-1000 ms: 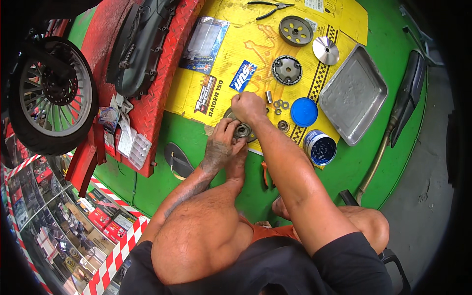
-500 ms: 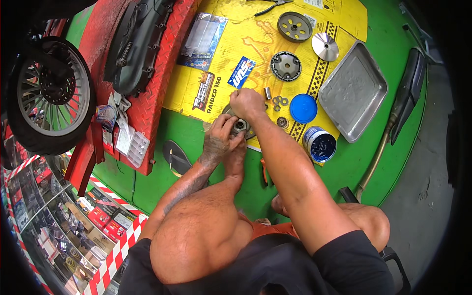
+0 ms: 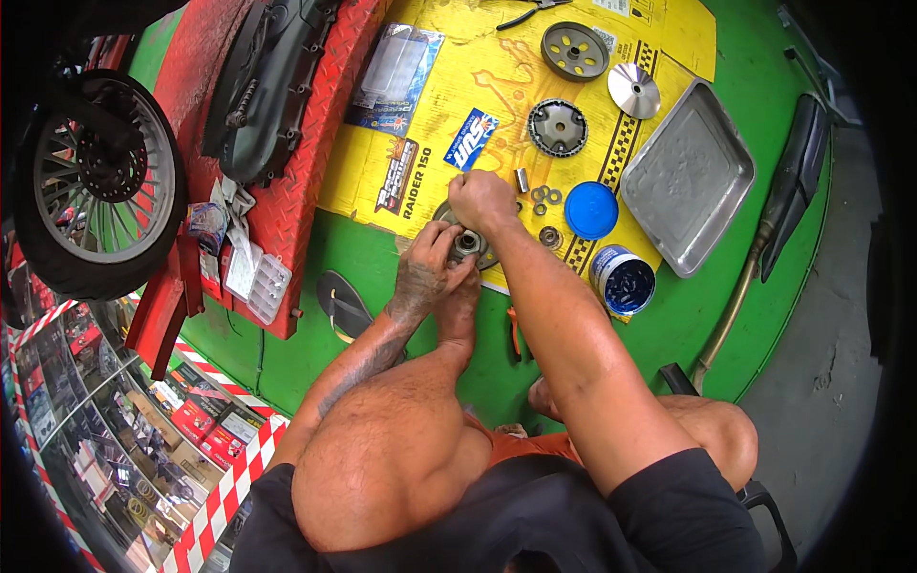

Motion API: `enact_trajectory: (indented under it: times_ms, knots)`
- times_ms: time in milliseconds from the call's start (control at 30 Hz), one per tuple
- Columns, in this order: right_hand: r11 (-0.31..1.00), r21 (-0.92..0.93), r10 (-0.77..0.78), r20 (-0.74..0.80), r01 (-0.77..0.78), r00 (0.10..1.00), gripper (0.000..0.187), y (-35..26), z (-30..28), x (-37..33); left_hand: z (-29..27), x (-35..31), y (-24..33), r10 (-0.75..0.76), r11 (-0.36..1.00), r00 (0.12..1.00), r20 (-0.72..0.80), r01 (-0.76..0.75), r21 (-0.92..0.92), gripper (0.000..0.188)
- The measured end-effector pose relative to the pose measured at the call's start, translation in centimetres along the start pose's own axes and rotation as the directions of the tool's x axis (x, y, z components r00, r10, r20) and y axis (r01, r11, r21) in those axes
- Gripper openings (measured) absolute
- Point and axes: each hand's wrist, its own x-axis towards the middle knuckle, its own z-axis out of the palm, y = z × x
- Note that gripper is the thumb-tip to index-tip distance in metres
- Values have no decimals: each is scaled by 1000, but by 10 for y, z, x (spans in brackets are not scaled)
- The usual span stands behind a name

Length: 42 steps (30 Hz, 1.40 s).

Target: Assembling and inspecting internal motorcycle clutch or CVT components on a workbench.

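A round metal pulley part (image 3: 466, 244) with a raised central hub lies at the near edge of the yellow sheet, its far side partly covered by my hands. My left hand (image 3: 428, 268) curls its fingers and thumb round the hub. Just beyond it my right hand (image 3: 482, 201) is closed in a fist over the part's far edge; whatever is in it is hidden. My bare foot (image 3: 458, 310) is up against the part from the near side. Right of my fist lie a small metal sleeve (image 3: 521, 180), several small rings (image 3: 546, 195) and a toothed metal piece (image 3: 550, 237).
On the yellow sheet (image 3: 382, 158) lie a slotted drum (image 3: 574, 51), a toothed plate (image 3: 558, 128), a shiny disc (image 3: 633, 91) and a blue lid (image 3: 591, 210). An open grease tub (image 3: 626, 283) and a metal tray (image 3: 690, 181) stand right. A red ramp (image 3: 330, 124) borders the left.
Both hands keep nearly the same place on the pulley part. The whole view has shifted very slightly; nothing has visibly been picked up or let go.
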Motion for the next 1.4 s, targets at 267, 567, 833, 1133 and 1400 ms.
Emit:
enact_trajectory:
  times_ms: [267,567,833,1133,1400]
  knots:
    - [1000,10,1,6,-1,1000,47,-1,-2,-2,3,1,-3,24,1000,999,-39,-24,6,44]
    - [1000,4,3,12,-3,1000,47,-1,-3,-1,1,5,2,-122,992,989,84,119,30,44]
    - [1000,11,12,12,-12,1000,47,-1,-3,-2,3,0,2,0,1000,999,-33,1,16,42]
    - [1000,6,8,20,-8,1000,47,-1,-3,-1,1,-2,-1,-36,999,999,19,37,-34,44]
    - [1000,-5,3,21,-3,1000,47,-3,-5,-3,-4,-2,-9,-29,985,999,41,35,-170,41]
